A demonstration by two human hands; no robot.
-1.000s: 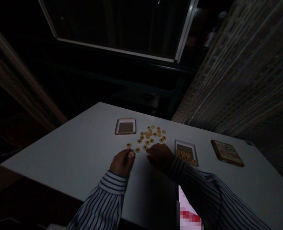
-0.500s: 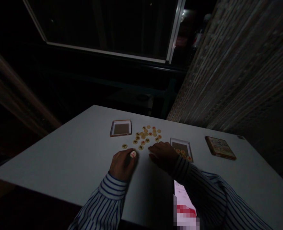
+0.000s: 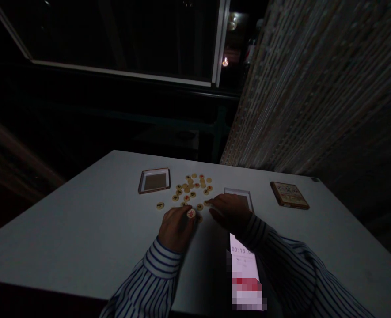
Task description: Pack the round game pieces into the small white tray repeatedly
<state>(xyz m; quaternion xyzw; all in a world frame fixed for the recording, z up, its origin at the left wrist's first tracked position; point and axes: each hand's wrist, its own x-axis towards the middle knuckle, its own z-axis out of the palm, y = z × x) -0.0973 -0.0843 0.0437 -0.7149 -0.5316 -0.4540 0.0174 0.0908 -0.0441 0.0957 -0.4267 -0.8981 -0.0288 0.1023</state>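
My left hand [image 3: 177, 225] is closed, pinching a round Chinese chess piece [image 3: 191, 213] with a red character between thumb and fingers. Another piece [image 3: 199, 218] lies on the table just beside the left thumb. My right hand [image 3: 230, 213] reaches in from the right, palm down, thumb and index finger apart. Its index fingertip touches a piece [image 3: 206, 202] lying on the white table. Beyond both hands spreads a loose group of chess pieces [image 3: 193, 194], some with black or red characters, some blank side up.
An open shallow box half [image 3: 154, 181] stands at the left of the pieces. A second tray [image 3: 238, 191] is partly hidden behind my right hand. A flat printed box [image 3: 290, 195] lies to the right. A phone showing a timer [image 3: 243, 260] lies under my right forearm. Bead curtains hang beyond the table [image 3: 92, 229].
The view has shifted. My right index finger has come onto a piece at the near edge of the group. My left hand still holds the red-marked piece and has moved closer to the group.
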